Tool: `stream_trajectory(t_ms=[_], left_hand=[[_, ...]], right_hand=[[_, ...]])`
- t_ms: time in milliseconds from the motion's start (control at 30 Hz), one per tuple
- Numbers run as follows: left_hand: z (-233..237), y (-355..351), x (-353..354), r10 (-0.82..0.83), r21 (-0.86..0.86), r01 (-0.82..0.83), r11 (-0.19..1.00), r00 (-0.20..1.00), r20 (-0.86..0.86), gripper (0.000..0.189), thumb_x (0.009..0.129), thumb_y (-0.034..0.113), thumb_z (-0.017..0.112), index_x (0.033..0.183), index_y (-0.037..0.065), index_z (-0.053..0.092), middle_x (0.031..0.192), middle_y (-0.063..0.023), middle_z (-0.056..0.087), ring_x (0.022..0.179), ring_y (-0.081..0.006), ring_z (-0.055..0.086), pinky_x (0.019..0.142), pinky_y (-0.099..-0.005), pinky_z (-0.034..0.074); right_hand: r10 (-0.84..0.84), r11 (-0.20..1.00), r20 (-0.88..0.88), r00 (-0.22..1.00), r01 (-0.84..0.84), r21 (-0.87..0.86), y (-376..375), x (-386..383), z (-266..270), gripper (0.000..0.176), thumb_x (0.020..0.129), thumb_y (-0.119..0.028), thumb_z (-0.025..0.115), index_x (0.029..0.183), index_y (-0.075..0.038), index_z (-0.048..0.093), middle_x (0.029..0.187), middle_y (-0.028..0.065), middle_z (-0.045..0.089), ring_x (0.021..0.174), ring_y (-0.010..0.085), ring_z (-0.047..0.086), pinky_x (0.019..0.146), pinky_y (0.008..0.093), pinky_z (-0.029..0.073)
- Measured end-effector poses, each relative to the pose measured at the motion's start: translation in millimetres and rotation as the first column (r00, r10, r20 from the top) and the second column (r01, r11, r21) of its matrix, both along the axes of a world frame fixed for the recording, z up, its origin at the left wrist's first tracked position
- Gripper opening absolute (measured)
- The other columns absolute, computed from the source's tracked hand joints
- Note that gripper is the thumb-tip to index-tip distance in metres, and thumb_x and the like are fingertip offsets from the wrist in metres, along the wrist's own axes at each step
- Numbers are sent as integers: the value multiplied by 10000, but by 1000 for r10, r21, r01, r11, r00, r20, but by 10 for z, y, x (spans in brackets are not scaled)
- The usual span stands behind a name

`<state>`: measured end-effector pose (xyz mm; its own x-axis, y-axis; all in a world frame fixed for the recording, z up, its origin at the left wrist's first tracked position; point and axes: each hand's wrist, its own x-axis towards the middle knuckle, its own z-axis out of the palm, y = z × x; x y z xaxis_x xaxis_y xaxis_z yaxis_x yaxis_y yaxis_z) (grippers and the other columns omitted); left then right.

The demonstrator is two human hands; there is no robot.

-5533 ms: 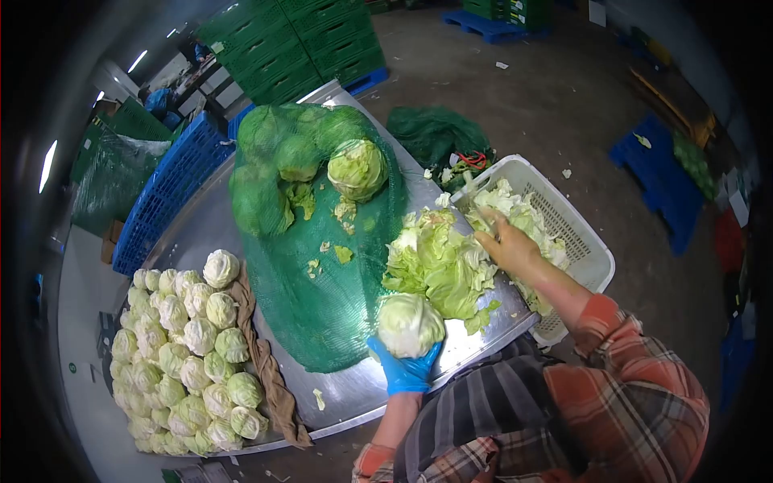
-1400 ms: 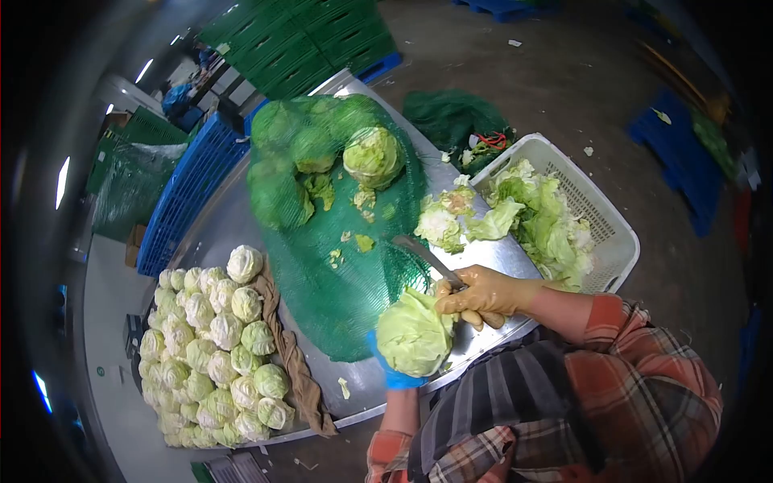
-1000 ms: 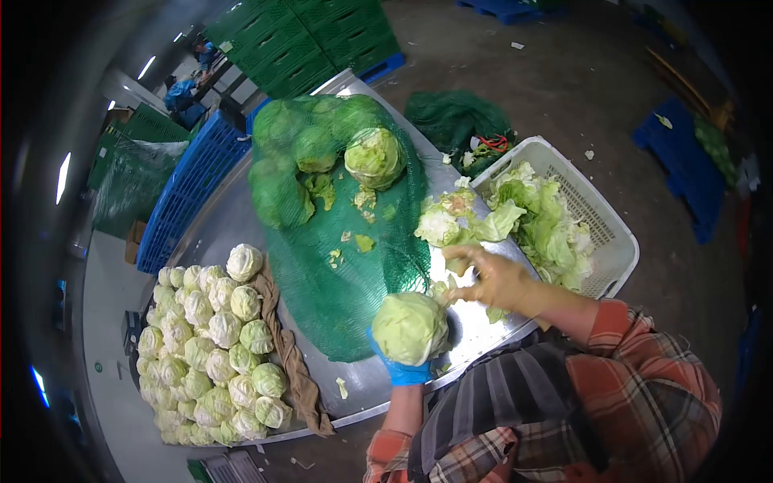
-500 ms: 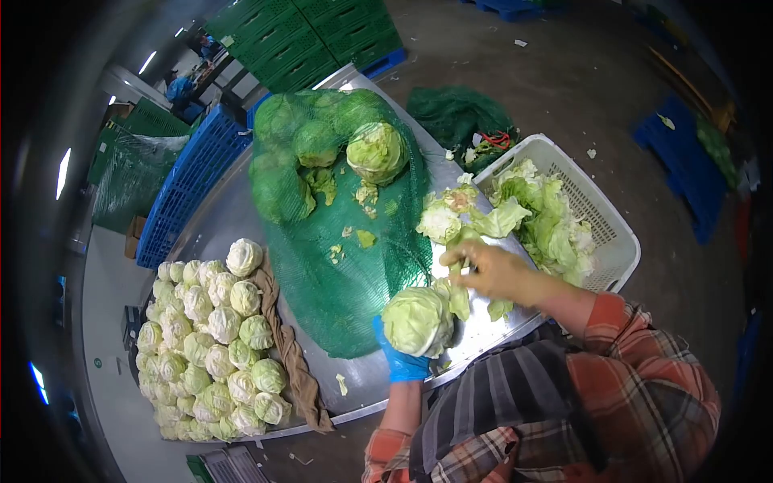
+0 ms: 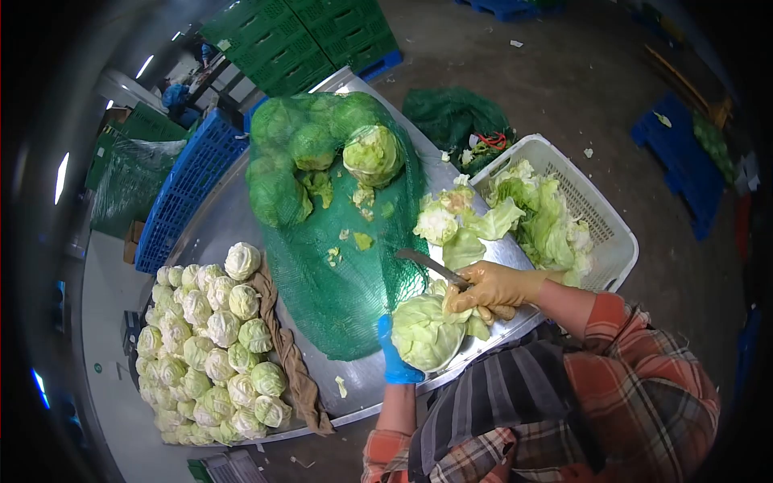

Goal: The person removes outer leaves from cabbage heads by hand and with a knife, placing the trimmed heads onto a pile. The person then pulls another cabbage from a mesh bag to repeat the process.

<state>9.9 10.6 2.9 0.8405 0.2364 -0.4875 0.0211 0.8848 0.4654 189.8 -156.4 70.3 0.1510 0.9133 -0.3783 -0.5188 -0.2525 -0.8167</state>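
Blue-gloved left hand (image 5: 397, 358) cradles 1 cabbage (image 5: 427, 334), fingers (image 5: 386, 328) curled round its side, near edge of worktop (image 5: 364, 385). Right hand (image 5: 493, 291) clenches 1 knife (image 5: 425, 261), touching cabbage. Green netting (image 5: 326, 302) alongside.

We see a fisheye view: the edges bend and sink into black corners. Strip lights (image 5: 62, 179) glow white at upper left, while the floor (image 5: 555, 105) stays dim and brown. Glare whitens the metal table (image 5: 322, 371) near the cabbage (image 5: 425, 334) — which we find fairly sharp — and the far background looks soft.
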Motion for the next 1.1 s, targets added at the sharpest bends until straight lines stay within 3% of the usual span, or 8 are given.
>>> stream_trajectory(t_ms=[367,500,533,600,667,900,1067,1100], left_hand=[[-278,66,7,56,207,-15,978,980,-192,698,901,585,456,1319,29,507,1320,-175,547,1180,-329,552,1043,-467,415],[-691,117,-176,-1,-274,128,953,908,418,556,978,480,384,1382,101,437,1372,-125,501,1250,-302,488,1073,-448,390],[-1367,237,-347,-127,429,50,902,980,152,525,1004,447,335,1411,122,397,1396,-126,471,1273,-305,459,1086,-466,370],[-1105,176,-234,-340,653,264,710,940,-11,592,983,511,336,1422,116,387,1401,-137,462,1278,-325,451,1090,-491,356],[170,-48,-78,-155,-199,183,963,977,146,778,900,683,333,1423,110,385,1406,-136,450,1272,-355,444,1059,-528,374],[107,-196,-203,61,-243,-22,970,986,154,808,889,718,308,1395,98,421,1391,-167,465,1237,-379,480,1037,-528,407],[-41,-129,-79,227,108,-227,968,974,20,788,878,705,319,1407,130,422,1393,-148,474,1226,-357,494,1026,-523,410],[43,-146,-62,226,156,-224,962,974,10,797,877,710,320,1410,127,418,1400,-149,470,1231,-356,492,1032,-512,410]], right_hand=[[-435,894,303,848,447,30,-262,302,380,410,809,-189,757,1149,-34,586,659,28,600,469,77,566,405,235,452],[-212,958,353,912,265,-110,-226,191,241,628,810,-331,752,1338,-150,465,911,47,620,530,65,549,435,219,451],[-145,967,363,920,210,-145,-176,157,192,683,810,-367,751,1385,-179,434,974,52,625,546,61,545,442,215,451],[-85,993,295,952,106,-57,-65,-26,66,739,806,-418,751,1427,-200,415,1046,56,631,545,57,527,445,207,444],[-102,992,160,982,88,94,24,-232,-92,626,830,-416,727,1343,-127,515,858,58,658,491,65,516,423,208,431],[-267,957,183,946,283,-66,168,-231,-112,382,879,-373,680,1078,-49,639,750,64,638,480,94,561,408,222,422],[-354,932,915,195,156,328,245,-404,56,423,858,-343,701,1159,-70,584,806,67,631,647,166,625,598,301,517],[-252,966,863,438,174,193,240,-377,139,395,862,-334,696,1131,-65,587,795,64,625,637,157,621,591,297,517]])
